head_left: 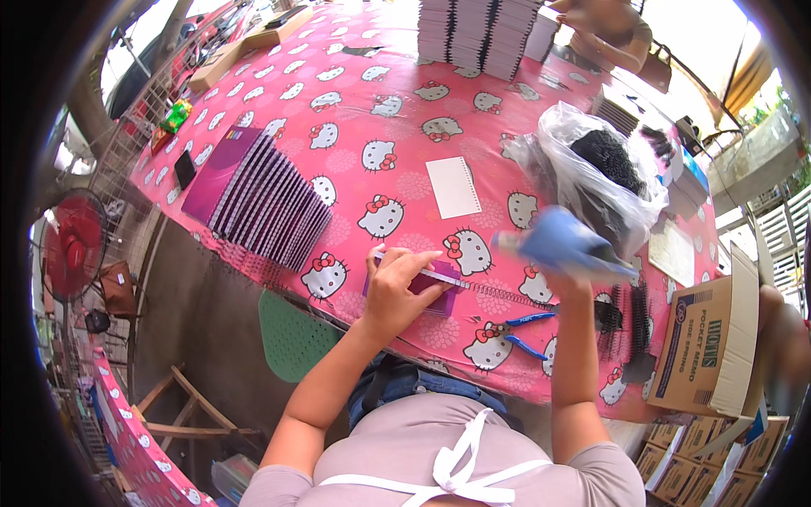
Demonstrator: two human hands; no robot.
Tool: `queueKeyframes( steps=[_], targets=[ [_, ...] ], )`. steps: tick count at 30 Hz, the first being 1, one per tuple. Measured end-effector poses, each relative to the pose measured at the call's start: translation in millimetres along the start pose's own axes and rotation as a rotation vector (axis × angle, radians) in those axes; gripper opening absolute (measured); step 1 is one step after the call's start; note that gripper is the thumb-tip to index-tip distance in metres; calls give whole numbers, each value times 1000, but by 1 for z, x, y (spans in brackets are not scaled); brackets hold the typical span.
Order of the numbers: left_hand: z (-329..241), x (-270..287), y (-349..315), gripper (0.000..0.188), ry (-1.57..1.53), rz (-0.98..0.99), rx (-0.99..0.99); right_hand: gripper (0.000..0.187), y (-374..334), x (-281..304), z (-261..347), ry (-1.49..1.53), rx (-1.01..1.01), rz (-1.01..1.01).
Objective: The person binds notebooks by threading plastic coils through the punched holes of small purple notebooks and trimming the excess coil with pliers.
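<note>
My left hand [395,283] presses a small purple notebook [438,302] to the table near its front edge, fingers closed along the notebook's punched spine. From the spine's right end a thin dark spiral binding coil [511,296] stretches out toward my right hand [571,286]. That hand is raised and wrapped round a blue handheld tool [562,242] with a pale tip pointing left. Motion smears the tool, so its exact kind is unclear. Below the coil lie blue-handled pliers [525,345], touched by neither hand.
Spiral-bound purple notebooks [269,203] lie stacked at left. A loose white sheet [454,188] lies mid-table. On the right are a plastic bag of black coils [604,169], more coils [639,325] and a cardboard box [705,338]. Tall notebook stacks [479,38] and another person [604,38] are at the back.
</note>
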State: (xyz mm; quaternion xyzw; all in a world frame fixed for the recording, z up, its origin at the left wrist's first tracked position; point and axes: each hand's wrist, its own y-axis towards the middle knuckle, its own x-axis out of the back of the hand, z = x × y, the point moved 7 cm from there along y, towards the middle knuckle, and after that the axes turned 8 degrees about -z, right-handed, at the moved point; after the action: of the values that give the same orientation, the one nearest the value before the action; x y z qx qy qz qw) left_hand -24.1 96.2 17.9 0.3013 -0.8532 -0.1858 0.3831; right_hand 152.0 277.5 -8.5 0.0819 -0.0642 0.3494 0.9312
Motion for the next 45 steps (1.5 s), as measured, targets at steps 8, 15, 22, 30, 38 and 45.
queueKeyframes(
  steps=[8,15,22,30,38,45],
  targets=[
    [2,0,3,44,-41,10,47,43,7,-44,31,97,-7,241],
    [28,27,1,42,-111,-143,104,37,28,-63,15,-110,-39,210],
    [81,22,-22,27,-598,-121,476,38,52,-85,11,-623,88,219],
    [89,23,-22,25,-776,-131,432,45,42,-32,-9,-807,106,-267],
    [-6,63,1,26,-418,-343,34,64,-82,-15,-7,-996,329,-195],
    [-14,13,-34,20,-377,-219,211,47,-142,-26,-25,-707,34,-152]
  ],
)
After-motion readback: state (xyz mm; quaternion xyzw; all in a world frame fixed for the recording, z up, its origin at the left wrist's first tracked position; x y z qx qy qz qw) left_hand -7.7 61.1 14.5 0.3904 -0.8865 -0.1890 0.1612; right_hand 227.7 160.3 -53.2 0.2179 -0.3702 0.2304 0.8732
